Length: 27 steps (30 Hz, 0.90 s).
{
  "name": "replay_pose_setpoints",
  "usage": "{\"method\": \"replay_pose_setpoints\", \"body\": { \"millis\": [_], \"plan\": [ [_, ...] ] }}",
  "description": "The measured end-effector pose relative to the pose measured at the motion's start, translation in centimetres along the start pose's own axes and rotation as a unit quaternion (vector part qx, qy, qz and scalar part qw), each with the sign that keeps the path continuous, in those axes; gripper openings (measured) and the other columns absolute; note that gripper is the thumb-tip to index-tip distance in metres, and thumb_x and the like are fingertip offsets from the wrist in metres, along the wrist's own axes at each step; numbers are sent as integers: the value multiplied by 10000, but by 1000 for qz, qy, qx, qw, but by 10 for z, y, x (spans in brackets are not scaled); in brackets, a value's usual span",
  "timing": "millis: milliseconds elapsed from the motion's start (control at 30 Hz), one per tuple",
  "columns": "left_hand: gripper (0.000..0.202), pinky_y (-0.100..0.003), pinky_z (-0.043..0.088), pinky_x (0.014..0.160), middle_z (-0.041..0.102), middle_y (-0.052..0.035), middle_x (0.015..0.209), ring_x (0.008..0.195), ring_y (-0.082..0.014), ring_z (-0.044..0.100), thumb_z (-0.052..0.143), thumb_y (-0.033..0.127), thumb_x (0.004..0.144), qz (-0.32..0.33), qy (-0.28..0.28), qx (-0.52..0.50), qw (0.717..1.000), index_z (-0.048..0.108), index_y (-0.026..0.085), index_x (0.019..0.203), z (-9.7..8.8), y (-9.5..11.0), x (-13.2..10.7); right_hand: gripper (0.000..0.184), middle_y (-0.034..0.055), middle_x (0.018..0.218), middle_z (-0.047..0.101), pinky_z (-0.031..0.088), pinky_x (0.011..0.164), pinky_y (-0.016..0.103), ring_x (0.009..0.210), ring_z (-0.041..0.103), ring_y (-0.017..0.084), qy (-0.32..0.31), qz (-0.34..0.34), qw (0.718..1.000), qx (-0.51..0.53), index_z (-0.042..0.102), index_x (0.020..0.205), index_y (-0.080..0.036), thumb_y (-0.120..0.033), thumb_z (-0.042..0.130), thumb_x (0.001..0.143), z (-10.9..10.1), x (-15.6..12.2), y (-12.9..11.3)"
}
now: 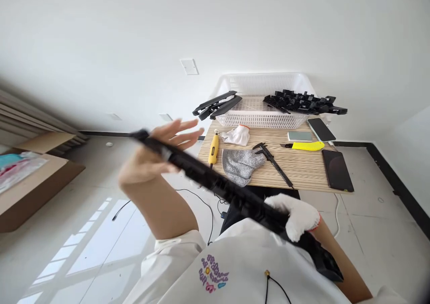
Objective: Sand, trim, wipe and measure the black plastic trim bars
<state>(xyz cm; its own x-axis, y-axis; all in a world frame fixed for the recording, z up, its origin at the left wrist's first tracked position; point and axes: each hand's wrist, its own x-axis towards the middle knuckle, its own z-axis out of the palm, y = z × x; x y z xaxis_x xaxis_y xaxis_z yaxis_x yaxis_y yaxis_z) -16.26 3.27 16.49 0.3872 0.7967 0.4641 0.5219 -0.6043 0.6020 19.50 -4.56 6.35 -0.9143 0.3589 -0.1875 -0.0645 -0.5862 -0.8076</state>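
Note:
A long black plastic strip (215,183) runs diagonally across my chest, from upper left down to lower right. My right hand (297,214), in a white knit glove, is closed around the strip near its lower end. My bare left hand (157,156) is raised behind the strip's upper end, fingers stretched out and apart, somewhat blurred; whether the palm touches the strip is unclear.
A small wooden table (302,169) holds a white basket (265,116) with black strips (302,101) across its rim, a white glove (238,135), grey glove (242,164), yellow tool (213,149), calipers (273,160), yellow knife (307,146), two phones (337,169). Cardboard box (36,178) at left.

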Motion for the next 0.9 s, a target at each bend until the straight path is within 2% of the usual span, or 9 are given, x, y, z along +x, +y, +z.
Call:
{"method": "replay_pose_setpoints", "body": {
  "millis": [100,233,300,367,500,667,767,833,900],
  "plan": [
    [631,-523,477,1107,459,-39,1550,1370,-304,524,568,618,911,-28,32,-194,980,388,447,1491,41,8,20,370,-30,654,633,387,504,196,553,514,95,200,-85,973,-80,584,869,-168,-315,813,618,8,-8,-22],
    [608,-498,459,1128,407,-75,1590,1416,-332,462,528,620,934,-127,-151,-357,913,470,343,1473,131,19,14,283,-23,803,672,449,624,236,684,574,124,472,-143,843,-213,595,966,-216,-388,719,779,17,15,-43],
    [619,-490,402,1170,489,-80,1522,1411,-338,456,628,587,890,-131,-180,-410,884,521,310,1434,169,26,6,312,-5,879,697,484,698,270,755,617,152,546,-151,777,-274,624,1006,-226,-475,673,825,12,32,-46],
    [654,-463,356,1196,521,-70,1478,1424,-319,427,702,533,855,-160,-130,-453,867,506,302,1435,194,30,0,338,10,931,712,502,767,297,821,651,178,568,-152,742,-322,641,1047,-232,-517,611,868,3,46,-44],
    [555,-406,446,1087,632,-49,1263,1265,-276,549,759,466,820,-243,-31,-491,836,581,286,1314,211,21,-2,363,24,1059,721,514,863,299,984,674,194,507,-164,751,-389,663,1144,-248,-506,510,939,-17,59,-32],
    [450,-354,549,884,658,-29,1118,1036,-220,640,796,405,784,-260,-17,-528,808,616,250,1166,216,-2,1,465,35,994,728,565,741,287,850,695,178,492,-128,779,-367,645,1236,-237,-547,424,968,-41,52,-26],
    [471,-373,586,793,639,-58,1229,954,-220,684,791,390,782,-265,-13,-548,793,579,249,1179,218,-11,1,486,61,1084,725,565,810,340,928,697,210,579,-89,697,-413,640,1262,-246,-558,404,972,-58,36,-34],
    [486,-358,583,758,654,-56,1193,889,-202,696,779,375,788,-266,2,-540,798,559,254,1204,219,-14,0,468,87,1175,709,516,946,430,1090,660,281,604,3,618,-504,660,1245,-244,-549,491,932,-68,27,-41],
    [502,-330,566,728,676,-31,1076,818,-170,681,759,361,798,-261,21,-528,808,539,265,1239,220,-15,0,501,130,1246,678,480,982,494,1165,622,347,586,111,569,-566,655,1257,-221,-532,584,870,-74,24,-46]
  ]
}}
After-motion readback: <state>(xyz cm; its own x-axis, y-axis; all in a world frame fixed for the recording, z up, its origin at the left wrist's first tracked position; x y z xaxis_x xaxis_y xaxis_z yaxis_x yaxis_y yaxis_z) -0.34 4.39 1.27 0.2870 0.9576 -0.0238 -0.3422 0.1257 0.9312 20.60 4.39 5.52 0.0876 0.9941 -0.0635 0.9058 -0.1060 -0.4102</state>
